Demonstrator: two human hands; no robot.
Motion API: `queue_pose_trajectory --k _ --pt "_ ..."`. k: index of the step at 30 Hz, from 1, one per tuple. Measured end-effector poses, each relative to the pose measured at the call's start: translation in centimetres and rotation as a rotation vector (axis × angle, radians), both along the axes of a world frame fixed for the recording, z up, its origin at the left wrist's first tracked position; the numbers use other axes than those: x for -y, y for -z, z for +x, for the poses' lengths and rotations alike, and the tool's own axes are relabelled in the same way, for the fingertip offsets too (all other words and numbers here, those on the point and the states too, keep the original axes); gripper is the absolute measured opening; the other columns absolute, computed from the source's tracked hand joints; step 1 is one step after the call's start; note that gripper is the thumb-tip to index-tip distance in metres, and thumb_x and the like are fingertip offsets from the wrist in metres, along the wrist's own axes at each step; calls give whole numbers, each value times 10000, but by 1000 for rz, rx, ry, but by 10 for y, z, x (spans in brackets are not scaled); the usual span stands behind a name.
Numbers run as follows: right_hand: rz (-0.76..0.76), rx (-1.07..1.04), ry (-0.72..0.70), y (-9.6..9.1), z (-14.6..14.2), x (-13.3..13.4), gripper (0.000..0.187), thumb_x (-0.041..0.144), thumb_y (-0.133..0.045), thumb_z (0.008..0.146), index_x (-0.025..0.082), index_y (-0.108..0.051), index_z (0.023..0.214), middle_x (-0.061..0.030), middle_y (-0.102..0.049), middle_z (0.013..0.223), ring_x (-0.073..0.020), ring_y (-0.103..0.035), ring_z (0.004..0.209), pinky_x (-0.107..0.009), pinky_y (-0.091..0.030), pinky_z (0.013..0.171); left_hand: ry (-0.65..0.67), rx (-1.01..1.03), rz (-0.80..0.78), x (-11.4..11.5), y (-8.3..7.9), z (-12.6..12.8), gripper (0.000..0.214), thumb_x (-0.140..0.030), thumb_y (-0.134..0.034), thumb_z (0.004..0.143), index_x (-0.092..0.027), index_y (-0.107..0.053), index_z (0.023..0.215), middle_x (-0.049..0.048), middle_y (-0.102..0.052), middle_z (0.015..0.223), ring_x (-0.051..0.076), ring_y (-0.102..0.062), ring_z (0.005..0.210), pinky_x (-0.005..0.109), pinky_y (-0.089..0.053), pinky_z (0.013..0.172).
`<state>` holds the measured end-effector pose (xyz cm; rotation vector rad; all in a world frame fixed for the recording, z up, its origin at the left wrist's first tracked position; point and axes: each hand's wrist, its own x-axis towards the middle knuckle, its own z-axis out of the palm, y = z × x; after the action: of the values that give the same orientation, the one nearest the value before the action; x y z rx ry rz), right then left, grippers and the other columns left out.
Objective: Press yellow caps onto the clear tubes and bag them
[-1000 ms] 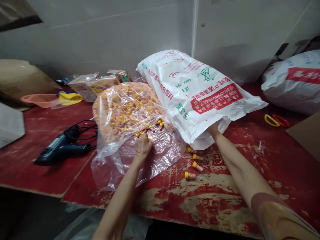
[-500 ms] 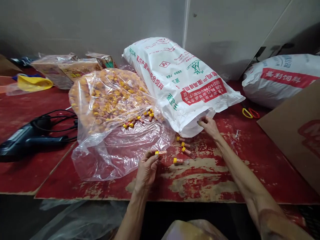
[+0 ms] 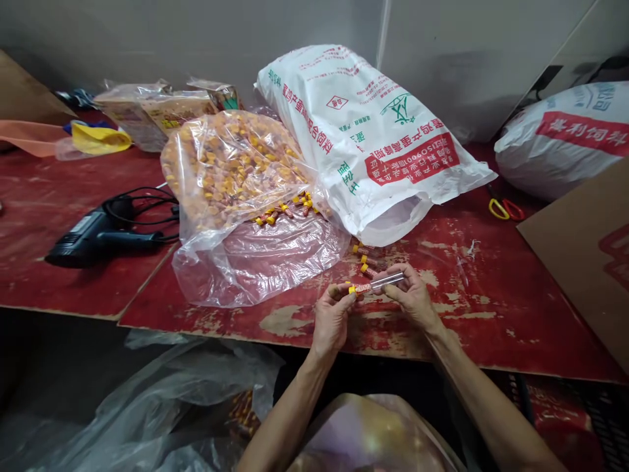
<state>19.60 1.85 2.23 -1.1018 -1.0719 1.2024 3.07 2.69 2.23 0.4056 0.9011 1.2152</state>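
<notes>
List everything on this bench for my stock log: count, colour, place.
table: one, worn red, under everything.
clear bag: one, full of yellow-capped vials, centre left.
printed sack: one, white with red and green print, centre.
second sack: one, white and red, far right.
loose vials: a few, yellow caps, by the printed sack's mouth.
corded tool: one, black, left.
scissors: one pair, yellow and red handles, right.
cardboard: one, brown, right edge.
left hand: front centre, pinching the held vial, yellow cap.
right hand: front centre, gripping the clear tube.
</notes>
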Motion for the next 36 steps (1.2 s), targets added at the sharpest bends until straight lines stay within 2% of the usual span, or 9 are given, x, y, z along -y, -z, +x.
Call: queue_pose_trajectory --k 3,9,12,16,20,24,29,33,36 --pt "95 212 -42 -8 4 4 392 321 -622 825 261 -478 1184 -21 -641 941 -159 -633 835 -338 -510 807 -46 15 -14 -1 -1 -6 361 -207 -846 484 -144 -626 763 -8 -653 771 144 -659 655 272 -533 627" --pt "212 863 -295 -19 13 17 663 223 -473 877 237 -198 1480 -110 -600 1122 -198 -602 935 -359 -481 822 -45 -18 52 1 -2 -11 319 -223 -823 531 -153 -640 782 -10 -652 770 119 -644 639 245 -525 623" --pt "252 960 -274 -15 15 18 599 237 -516 865 204 -306 1425 -98 -640 1055 -187 -611 850 -319 -485 760 -29 -78 100 6 3 -11 292 -216 -791 593 -161 -643 837 -8 -658 788 102 -627 640 229 -513 624" --pt "312 1001 -247 -14 11 15 255 270 -510 896 209 -553 1140 -69 -662 968 -182 -617 834 -293 -479 722 -10 -131 94 13 10 -10 271 -228 -788 602 -156 -648 822 0 -664 801 109 -626 673 235 -507 657" --pt "431 1000 -303 -11 -3 13 216 236 -466 926 203 -547 1124 -84 -655 1068 -191 -609 972 -320 -474 825 49 -162 110 20 9 -7 229 -260 -761 639 -157 -686 829 12 -679 809 125 -624 707 261 -501 725" --pt "452 1071 -237 -6 -16 15 150 236 -454 928 178 -575 997 -84 -667 908 -178 -628 822 -274 -476 703 95 -299 192 32 7 -1 219 -236 -626 750 -176 -714 941 47 -703 952 177 -624 919 291 -458 880" --pt "349 1206 -271 -1 -7 16 206 281 -426 925 173 -602 933 -61 -659 755 -168 -608 644 -254 -442 589 263 -376 272 40 20 8 361 -79 -461 685 -176 -694 943 45 -698 903 189 -621 888 314 -471 860" --pt "243 1300 -453 7 12 6 246 272 -478 865 221 -606 1069 -33 -672 734 -180 -621 659 -243 -429 586 461 -712 419 33 31 8 310 -41 -454 639 -183 -689 783 49 -664 790 191 -589 785 325 -468 803" --pt "138 1448 -467 18 15 -2 249 179 -487 812 220 -626 1015 -30 -641 644 -187 -600 589 -252 -403 564 437 -890 538 26 28 3 265 -33 -476 641 -188 -675 722 74 -649 815 204 -577 793 328 -458 785"
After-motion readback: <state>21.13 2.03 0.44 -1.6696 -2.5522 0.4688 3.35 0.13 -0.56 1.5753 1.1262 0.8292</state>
